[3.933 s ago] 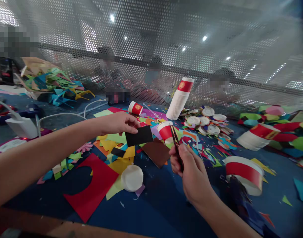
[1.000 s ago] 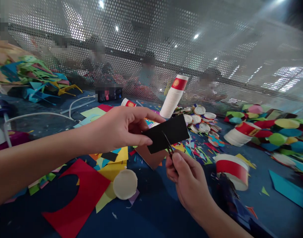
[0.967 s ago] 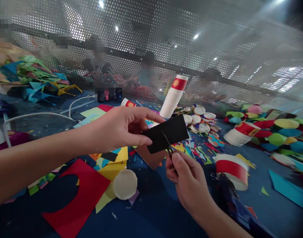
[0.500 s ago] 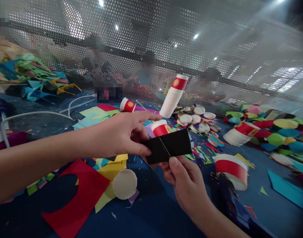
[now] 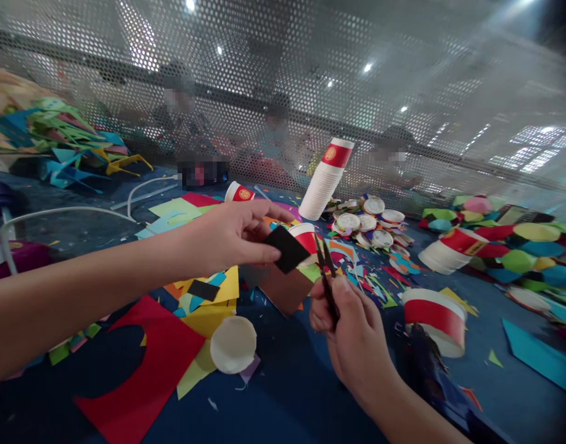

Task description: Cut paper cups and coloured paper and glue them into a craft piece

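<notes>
One black paper piece [image 5: 291, 250] is pinched in our left hand [image 5: 239, 235]; our right hand [image 5: 351, 320] clasps one pair of scissors [image 5: 326, 285], blades apart, just beside it. One brown sheet [image 5: 287, 291] lies between our hands, one red-and-white cup [image 5: 306, 236] beyond.

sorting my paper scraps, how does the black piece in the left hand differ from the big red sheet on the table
The black piece is much smaller than the red sheet. The black piece shows straight edges, while the red sheet has a large curved bite out of one side. The left hand holds the black piece above the table; the red sheet lies on it. Both are plain, single-coloured pieces.
</notes>
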The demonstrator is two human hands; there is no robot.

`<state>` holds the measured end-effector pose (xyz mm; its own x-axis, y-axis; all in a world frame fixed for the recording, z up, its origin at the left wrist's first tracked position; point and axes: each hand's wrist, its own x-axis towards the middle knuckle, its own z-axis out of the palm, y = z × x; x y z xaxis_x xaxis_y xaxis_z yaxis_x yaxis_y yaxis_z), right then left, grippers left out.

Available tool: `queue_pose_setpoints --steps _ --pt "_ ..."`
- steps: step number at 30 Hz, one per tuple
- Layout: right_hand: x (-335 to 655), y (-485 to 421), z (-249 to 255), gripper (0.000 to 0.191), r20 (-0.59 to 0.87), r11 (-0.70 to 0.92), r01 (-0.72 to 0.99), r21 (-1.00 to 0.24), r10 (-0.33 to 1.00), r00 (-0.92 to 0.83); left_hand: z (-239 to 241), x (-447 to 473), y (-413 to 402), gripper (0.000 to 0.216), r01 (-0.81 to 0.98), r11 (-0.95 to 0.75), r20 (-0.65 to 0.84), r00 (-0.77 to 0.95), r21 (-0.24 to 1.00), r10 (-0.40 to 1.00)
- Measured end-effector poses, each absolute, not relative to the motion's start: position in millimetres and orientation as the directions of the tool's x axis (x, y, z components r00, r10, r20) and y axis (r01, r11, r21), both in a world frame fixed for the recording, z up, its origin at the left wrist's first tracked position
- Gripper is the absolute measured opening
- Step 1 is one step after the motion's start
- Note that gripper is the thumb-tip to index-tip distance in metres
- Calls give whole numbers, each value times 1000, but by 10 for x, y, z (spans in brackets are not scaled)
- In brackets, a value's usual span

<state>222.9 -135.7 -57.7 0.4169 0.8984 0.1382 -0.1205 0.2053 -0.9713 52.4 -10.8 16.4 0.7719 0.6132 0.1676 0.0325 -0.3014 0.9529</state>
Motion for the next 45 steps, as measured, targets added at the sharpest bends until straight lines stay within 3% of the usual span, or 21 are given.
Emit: queue_pose_setpoints --steps 3,8,18,45 --pt "2240 -1333 -588 46 128 201 -118 -973 885 448 164 580 -134 10 -34 -113 107 673 993 732" --pt "2194 -1333 -600 46 158 219 -111 -969 901 405 124 653 -268 12 -34 33 -1 683 999 731" --pt "2158 -1335 -621 49 128 203 -156 -967 911 393 21 667 -336 21 -3 -93 72 666 996 743" --pt "2119 -1381 -604 39 218 277 -99 -956 892 396 49 648 -376 16 -104 -78 130 735 992 666"
